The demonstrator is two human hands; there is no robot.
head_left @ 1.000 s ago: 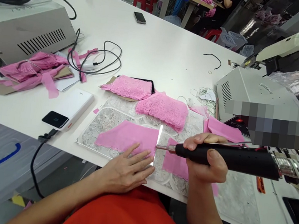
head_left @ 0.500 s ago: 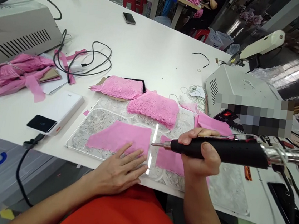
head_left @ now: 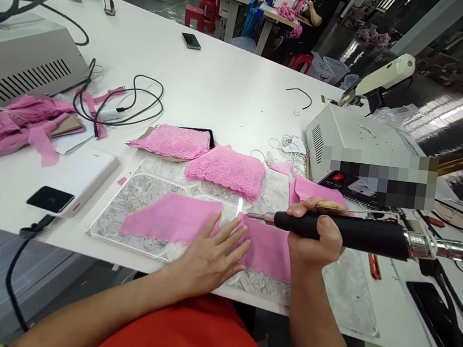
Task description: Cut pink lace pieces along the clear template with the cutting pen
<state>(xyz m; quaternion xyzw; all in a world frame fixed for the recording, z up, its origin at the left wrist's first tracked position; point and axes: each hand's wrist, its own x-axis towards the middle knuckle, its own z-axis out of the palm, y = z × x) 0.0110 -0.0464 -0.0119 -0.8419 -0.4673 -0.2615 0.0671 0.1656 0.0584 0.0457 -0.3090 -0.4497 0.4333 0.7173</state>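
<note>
My left hand (head_left: 210, 257) lies flat with fingers spread on a clear plastic strip (head_left: 239, 210) and the edge of a pink fabric piece (head_left: 168, 217). That piece rests on a clear cutting board (head_left: 118, 211). My right hand (head_left: 312, 235) grips a black pen-shaped cutting tool (head_left: 346, 231). Its metal tip points left and touches the top edge of a second pink fabric piece (head_left: 267, 247), just right of the strip. A thick cable runs off the tool's back end to the right.
Two folded pink lace pieces (head_left: 226, 168) lie behind the board. A white power bank (head_left: 72, 180) sits at the left, a grey machine box (head_left: 21, 69) at far left, and another white machine box (head_left: 352, 137) at right. Black cables (head_left: 126, 100) loop across the white table (head_left: 233, 84). A phone (head_left: 191, 41) lies far back.
My left hand slid right, from the left fabric piece onto the clear strip. The tool tip has come down onto the right fabric piece's top edge. The camera view shifted.
</note>
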